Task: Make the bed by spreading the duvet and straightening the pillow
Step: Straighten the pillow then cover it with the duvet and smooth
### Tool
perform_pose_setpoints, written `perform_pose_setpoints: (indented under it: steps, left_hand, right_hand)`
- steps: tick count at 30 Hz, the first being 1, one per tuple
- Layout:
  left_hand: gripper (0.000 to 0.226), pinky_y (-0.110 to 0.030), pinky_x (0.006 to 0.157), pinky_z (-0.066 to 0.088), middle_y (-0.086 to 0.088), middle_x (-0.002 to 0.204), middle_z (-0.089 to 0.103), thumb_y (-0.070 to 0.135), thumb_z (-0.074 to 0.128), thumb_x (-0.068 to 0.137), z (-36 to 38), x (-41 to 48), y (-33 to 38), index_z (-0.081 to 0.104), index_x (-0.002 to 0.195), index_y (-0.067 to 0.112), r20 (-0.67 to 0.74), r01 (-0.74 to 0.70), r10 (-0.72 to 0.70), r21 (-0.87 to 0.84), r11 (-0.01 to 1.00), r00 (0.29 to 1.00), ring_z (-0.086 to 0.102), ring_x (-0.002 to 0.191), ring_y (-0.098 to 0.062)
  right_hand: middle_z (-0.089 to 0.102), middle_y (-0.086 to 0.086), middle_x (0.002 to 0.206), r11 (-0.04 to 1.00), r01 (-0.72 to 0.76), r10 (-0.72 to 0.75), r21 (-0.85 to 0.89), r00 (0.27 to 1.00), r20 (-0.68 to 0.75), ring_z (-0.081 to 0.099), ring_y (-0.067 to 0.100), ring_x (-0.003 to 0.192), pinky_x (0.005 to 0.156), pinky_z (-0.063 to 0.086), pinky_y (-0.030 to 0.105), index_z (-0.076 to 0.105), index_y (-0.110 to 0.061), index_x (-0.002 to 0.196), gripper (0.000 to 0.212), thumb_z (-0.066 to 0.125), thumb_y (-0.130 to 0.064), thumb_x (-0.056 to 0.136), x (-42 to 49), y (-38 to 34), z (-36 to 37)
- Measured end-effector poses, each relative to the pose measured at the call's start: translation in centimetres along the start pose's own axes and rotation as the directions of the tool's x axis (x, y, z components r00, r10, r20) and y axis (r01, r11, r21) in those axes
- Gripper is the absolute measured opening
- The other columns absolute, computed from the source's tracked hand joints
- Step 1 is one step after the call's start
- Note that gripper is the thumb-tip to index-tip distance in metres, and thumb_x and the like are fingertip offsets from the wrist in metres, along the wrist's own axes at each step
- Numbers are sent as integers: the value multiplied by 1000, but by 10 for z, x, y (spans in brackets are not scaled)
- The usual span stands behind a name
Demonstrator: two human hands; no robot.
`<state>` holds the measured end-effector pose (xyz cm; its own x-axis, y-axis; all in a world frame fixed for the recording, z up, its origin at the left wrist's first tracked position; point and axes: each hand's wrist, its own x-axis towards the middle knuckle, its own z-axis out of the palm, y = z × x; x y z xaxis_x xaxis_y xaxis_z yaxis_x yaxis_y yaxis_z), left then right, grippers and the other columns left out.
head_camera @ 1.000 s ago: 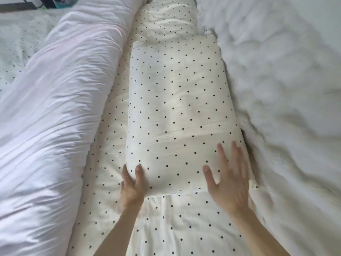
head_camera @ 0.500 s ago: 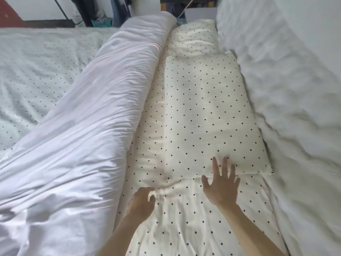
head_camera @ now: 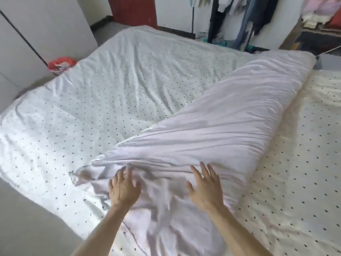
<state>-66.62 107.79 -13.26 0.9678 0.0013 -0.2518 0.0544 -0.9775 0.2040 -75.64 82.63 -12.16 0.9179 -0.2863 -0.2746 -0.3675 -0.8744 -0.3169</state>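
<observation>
The duvet point(head_camera: 103, 100) lies over the left of the bed, its polka-dot side up. Its near edge is folded back in a thick diagonal roll point(head_camera: 212, 130) that shows the plain white underside. My left hand point(head_camera: 123, 187) rests on the crumpled near end of that fold, fingers spread. My right hand point(head_camera: 205, 185) lies flat on the fold a little to the right, fingers apart. Neither hand grips the fabric. The cream polka-dot sheet point(head_camera: 295, 182) is bare on the right. The pillow is out of view.
Clothes hang on a rack point(head_camera: 239, 19) beyond the far side of the bed. A red bag point(head_camera: 61, 63) sits on the floor by the far left corner. White cabinet doors point(head_camera: 36, 24) stand at the left. Grey floor shows at the lower left.
My view swung left from the pillow to the duvet. Both hands left the pillow and sheet and now rest on the folded-back duvet edge.
</observation>
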Motion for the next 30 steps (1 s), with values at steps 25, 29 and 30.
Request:
perform_pose_setpoints:
  steps: [25, 29, 30]
  left_hand:
    - [36, -17, 65, 52, 17, 69, 69, 40, 69, 50, -107, -85, 94, 70, 85, 48, 280, -117, 434, -714, 691, 857, 63, 67, 5]
    - [28, -29, 66, 49, 9, 69, 61, 22, 65, 58, -116, -172, 150, 60, 74, 44, 374, -375, 746, -688, 621, 551, 58, 68, -12]
    - [39, -27, 70, 51, 12, 78, 65, 14, 69, 63, -119, -182, 155, 63, 82, 47, 496, -257, 771, -747, 614, 401, 61, 76, -11]
  right_hand:
    - [73, 10, 119, 29, -507, 195, 861, 848, 493, 67, 37, 112, 94, 52, 57, 66, -23, 127, 92, 62, -88, 62, -18, -45, -143]
    - [67, 0, 124, 455, -494, 299, 741, 868, 395, 65, 22, 109, 84, 56, 33, 59, -25, 135, 72, 85, -45, 71, -101, 5, -208]
    - [66, 0, 123, 565, -488, 343, 665, 872, 348, 65, 19, 104, 77, 56, 30, 56, -23, 137, 69, 82, -29, 74, -122, 21, -209]
